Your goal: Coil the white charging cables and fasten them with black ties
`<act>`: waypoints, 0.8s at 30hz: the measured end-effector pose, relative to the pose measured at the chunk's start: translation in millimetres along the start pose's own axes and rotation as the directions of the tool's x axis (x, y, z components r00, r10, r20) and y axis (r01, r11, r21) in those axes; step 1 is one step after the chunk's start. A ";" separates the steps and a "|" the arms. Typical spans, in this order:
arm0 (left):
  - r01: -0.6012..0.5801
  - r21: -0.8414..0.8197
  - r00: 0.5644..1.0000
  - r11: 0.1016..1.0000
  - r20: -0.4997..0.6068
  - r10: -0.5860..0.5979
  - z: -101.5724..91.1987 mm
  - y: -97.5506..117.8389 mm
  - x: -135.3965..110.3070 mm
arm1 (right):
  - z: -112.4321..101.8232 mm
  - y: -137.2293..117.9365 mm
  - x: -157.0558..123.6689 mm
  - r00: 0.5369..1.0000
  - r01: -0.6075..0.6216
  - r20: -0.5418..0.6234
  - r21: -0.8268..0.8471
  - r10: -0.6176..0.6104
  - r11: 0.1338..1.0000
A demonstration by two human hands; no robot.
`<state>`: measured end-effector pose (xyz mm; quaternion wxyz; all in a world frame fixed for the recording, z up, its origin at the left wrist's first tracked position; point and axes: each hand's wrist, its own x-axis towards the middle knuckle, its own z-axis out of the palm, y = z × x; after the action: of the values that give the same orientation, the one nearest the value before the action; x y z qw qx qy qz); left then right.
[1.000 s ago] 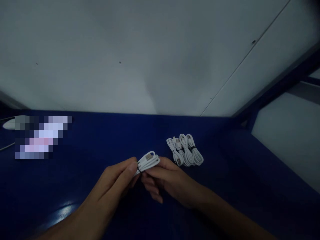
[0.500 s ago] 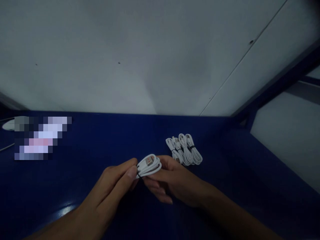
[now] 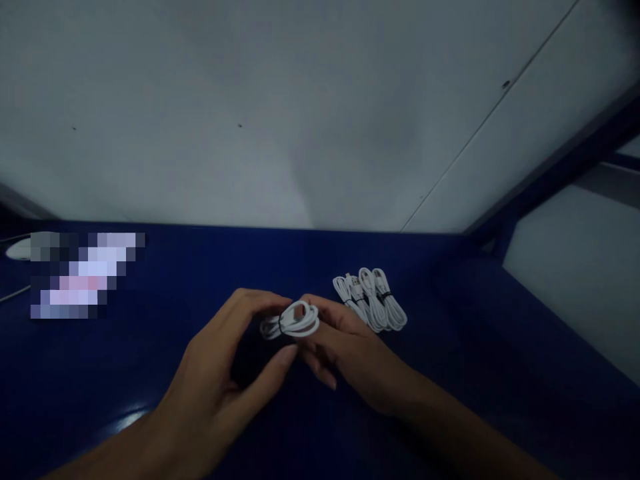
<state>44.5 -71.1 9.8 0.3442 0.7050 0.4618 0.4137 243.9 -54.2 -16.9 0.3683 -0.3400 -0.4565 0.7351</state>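
Note:
A coiled white USB cable, bound with a black tie, is held above the blue table near the middle of the head view. My right hand grips its right end between thumb and fingers. My left hand arches around the cable's left end, thumb and fingers spread apart; the fingertips lie close behind the coil, and whether they touch it I cannot tell. Just beyond my right hand, several more coiled white cables lie side by side, each tied in black. My right hand hides part of their near ends.
The blue table runs back to a pale wall panel. At the far left lie a pixelated, bright object and a white rounded item with a cord. Blue frame bars rise on the right.
My left hand has loosened its pinch on the cable and spread its thumb and fingers. The cable has tipped a little, with its tie now showing, while my right hand keeps hold.

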 end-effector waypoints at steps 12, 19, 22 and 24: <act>0.170 -0.092 0.981 0.981 0.114 -0.159 -4.5 -16.4 6.1 | 7.7 -3.9 -5.7 0.988 0.088 -0.096 -0.315 -0.124 0.945; 0.295 -0.309 0.950 0.904 0.200 -0.241 -4.1 -11.3 3.8 | 12.0 -4.4 -7.8 0.975 0.119 -0.134 -0.348 -0.175 0.930; 0.312 -0.337 0.944 0.888 0.215 -0.250 -4.9 -10.3 2.4 | 14.9 -3.2 -8.5 0.954 0.168 -0.158 -0.424 -0.256 0.890; 0.368 -0.383 0.924 0.847 0.254 -0.287 -4.9 -9.9 3.6 | 16.6 -2.7 -8.9 0.934 0.213 -0.155 -0.485 -0.323 0.848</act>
<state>37.2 -63.9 4.2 0.5964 0.5593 0.4402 0.3710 235.1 -67.9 -7.2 0.4270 -0.4328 -0.6148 0.5024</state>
